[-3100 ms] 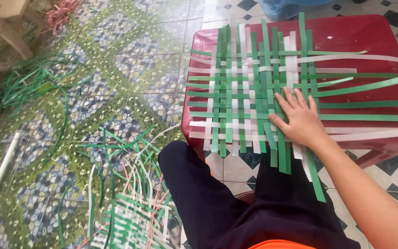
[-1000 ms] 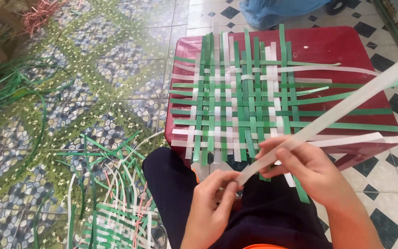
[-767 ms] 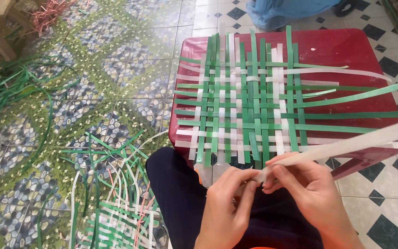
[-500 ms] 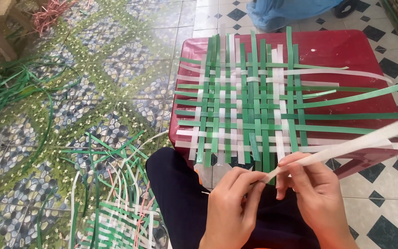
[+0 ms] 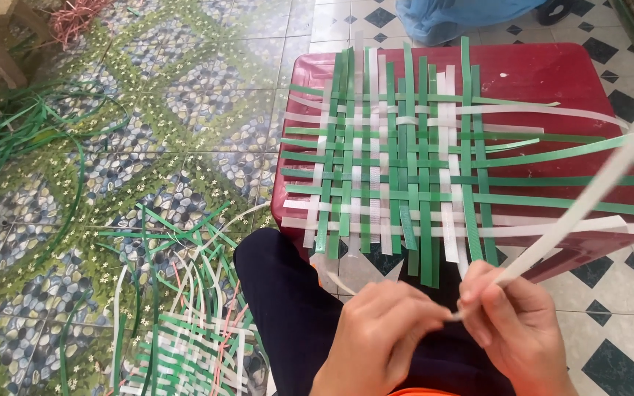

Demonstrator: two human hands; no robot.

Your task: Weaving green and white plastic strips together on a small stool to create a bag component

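A: Where is the white strip (image 5: 588, 198) now?

B: Its near end is pinched between both hands, just in front of the woven mat (image 5: 398, 169). The left hand (image 5: 383, 337) is closed on the tip, and the right hand (image 5: 515, 330) is closed on it just behind. The rest rises to the upper right, blurred.

A: What changed from a moment ago?

B: Three seconds ago only the right hand lay flat on the mat. Then both hands took the strip, and its end came lower and nearer to the body. I judge the end is being prepared, not yet put into the weave.

A: And the materials?

B: The strips are flat, thin and smooth, like plastic band, green and white. They cross over and under in a loose grid on a glossy red stool (image 5: 544, 73). Spare strips (image 5: 177, 315) lie in a heap on the pebble-pattern floor (image 5: 148, 117), left of the dark trouser leg (image 5: 288, 308).
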